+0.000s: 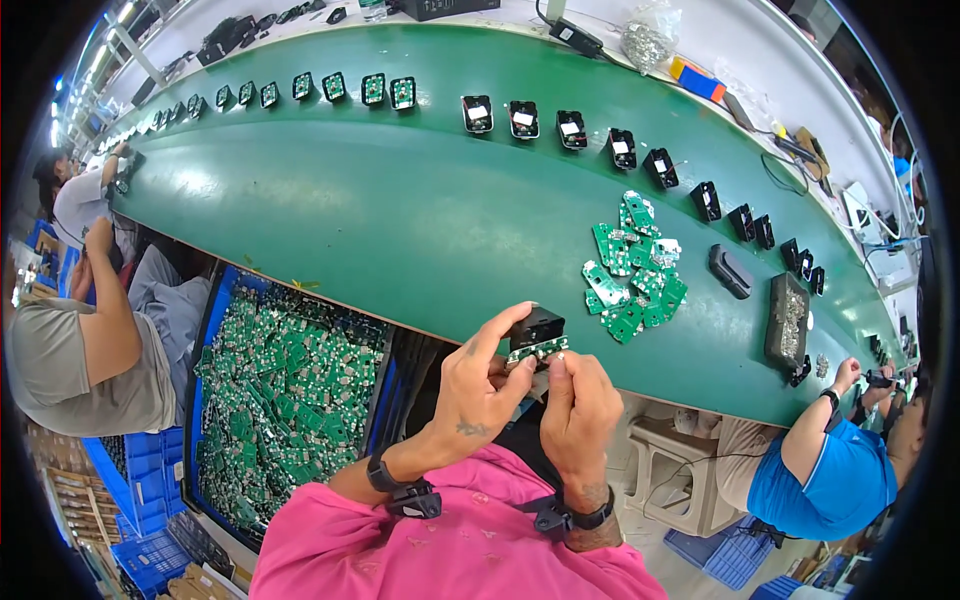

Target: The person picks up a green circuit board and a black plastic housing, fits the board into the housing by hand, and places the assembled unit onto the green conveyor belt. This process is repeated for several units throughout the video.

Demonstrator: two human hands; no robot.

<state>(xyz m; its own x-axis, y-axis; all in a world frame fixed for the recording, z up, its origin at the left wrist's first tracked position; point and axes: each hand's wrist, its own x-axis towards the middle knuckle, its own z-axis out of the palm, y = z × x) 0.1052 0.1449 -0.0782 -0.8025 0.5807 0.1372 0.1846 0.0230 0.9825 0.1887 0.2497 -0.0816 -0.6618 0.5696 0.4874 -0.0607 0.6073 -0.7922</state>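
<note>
Over the near edge of the green workbench point(400, 220), my left hand point(478, 392) grips a small black plastic housing point(538, 326). A green circuit board point(536, 352) shows along the housing's lower side, facing me. My right hand point(578, 405) is closed at that board's right end, thumb and finger pinched together. What sits between those fingertips, if anything, is too small to make out. A loose pile of green circuit boards point(635, 270) lies on the bench to the right of my hands.
Black housings point(570, 130) stand in a long row along the bench's far side. At right are a black tray of small metal parts point(788, 322) and a black oblong case point(731, 271). A bin of circuit boards point(290, 390) stands at lower left. People sit on both sides.
</note>
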